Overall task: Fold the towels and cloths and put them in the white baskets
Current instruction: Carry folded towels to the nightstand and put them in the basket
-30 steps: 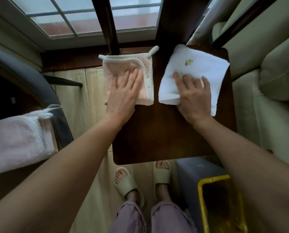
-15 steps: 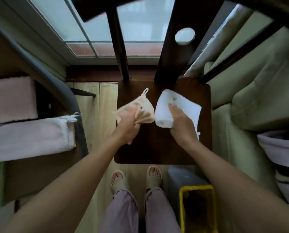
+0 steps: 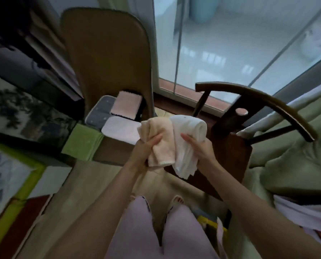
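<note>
Now | left hand (image 3: pixel 146 149) fingers grip pink cloth (image 3: pixel 160 144) | right hand (image 3: pixel 199 148) fingers grip white cloth (image 3: pixel 187 139)

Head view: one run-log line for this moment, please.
left hand: grips folded pink cloth | right hand: grips folded white cloth | both lifted above dark wooden chair

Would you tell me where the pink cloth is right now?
In the head view, the pink cloth is mid-frame, held up in the left hand, touching the white cloth on its right, above the dark wooden chair.
</note>
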{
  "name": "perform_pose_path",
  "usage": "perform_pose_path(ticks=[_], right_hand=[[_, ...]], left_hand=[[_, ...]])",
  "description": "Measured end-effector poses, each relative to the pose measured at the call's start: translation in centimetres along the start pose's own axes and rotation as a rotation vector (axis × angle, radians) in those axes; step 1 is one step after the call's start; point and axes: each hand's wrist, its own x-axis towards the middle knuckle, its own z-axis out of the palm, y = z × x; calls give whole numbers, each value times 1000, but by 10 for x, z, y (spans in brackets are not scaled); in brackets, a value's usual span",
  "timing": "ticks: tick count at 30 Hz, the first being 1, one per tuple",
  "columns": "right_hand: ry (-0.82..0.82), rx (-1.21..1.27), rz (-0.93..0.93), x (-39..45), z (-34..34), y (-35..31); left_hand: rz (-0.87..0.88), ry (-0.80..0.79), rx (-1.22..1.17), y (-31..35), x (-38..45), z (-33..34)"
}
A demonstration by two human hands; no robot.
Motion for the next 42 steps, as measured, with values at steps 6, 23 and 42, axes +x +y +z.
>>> perform_pose_path(ticks=[6, 23, 42], right_hand=[[-172, -279, -30, -30, 99, -18], [-699, -791, -200, -175, 520, 100], [-1789, -1636, -316, -449, 785, 346]], left_hand=[[104, 288, -132, 19, -63, -78], [225, 842, -589, 8, -256, -424], [417, 1722, -1419, -202, -492, -598]])
